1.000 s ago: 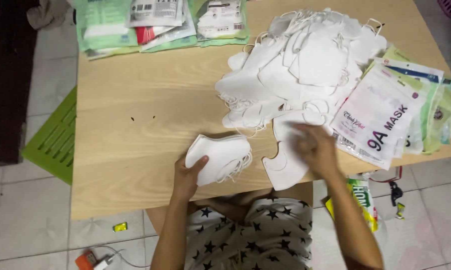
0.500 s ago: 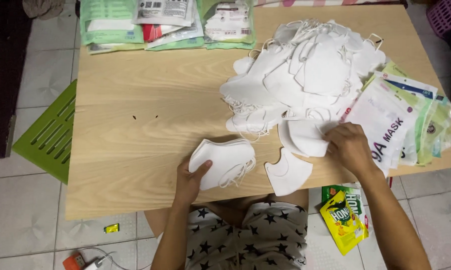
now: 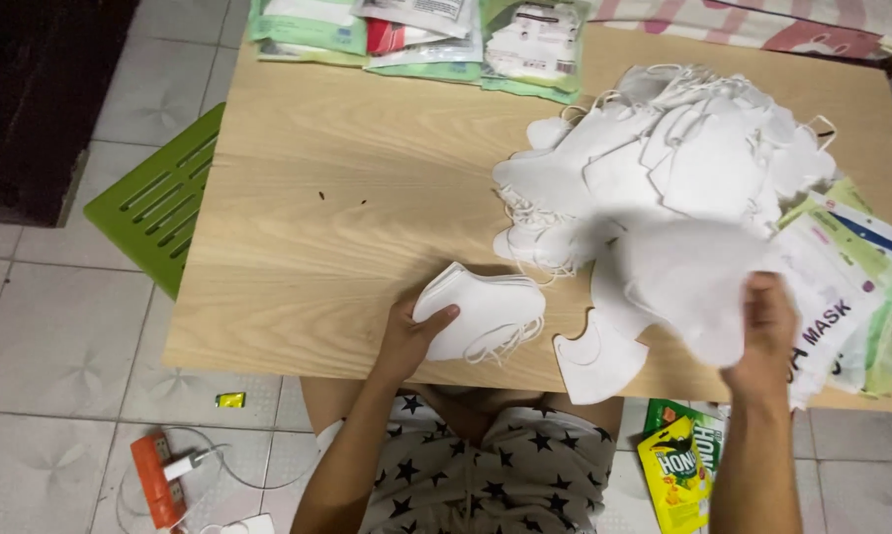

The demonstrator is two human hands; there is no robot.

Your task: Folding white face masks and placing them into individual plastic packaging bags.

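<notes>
- Head view, change: the right hand (image 3: 762, 331), which half a second ago lay flat on the edge of the loose pile, is now raised off the table with a single white mask (image 3: 688, 287) pinched in its fingers. The mask is motion-blurred and hangs above the tabletop, between the pile and the near edge.
- Head view, unchanged: the left hand (image 3: 414, 336) stays put, thumb over the top and fingers under a small neat stack of folded masks (image 3: 486, 314) at the near edge of the wooden table (image 3: 308, 227). The stack has not shifted.
- Reading: one mask has been drawn out of the heap of loose white masks (image 3: 664, 158); the gathered stack looks no thicker than before, so the picked mask has not joined it.
- One flat mask (image 3: 594, 358) lies alone by the near edge, just right of the stack.
- Printed packaging sleeves (image 3: 851, 297) fan out at the right, partly under the lifted mask and the right hand.
- Hard to see: blur hides how the right fingers grip, and possibly whether there is one mask or two.
- Cut off: sealed packs (image 3: 436, 30) along the far edge run out of frame at the top; the left fingers are hidden beneath the stack.
- Floor: a green slatted panel (image 3: 159, 193) sits left of the table.
</notes>
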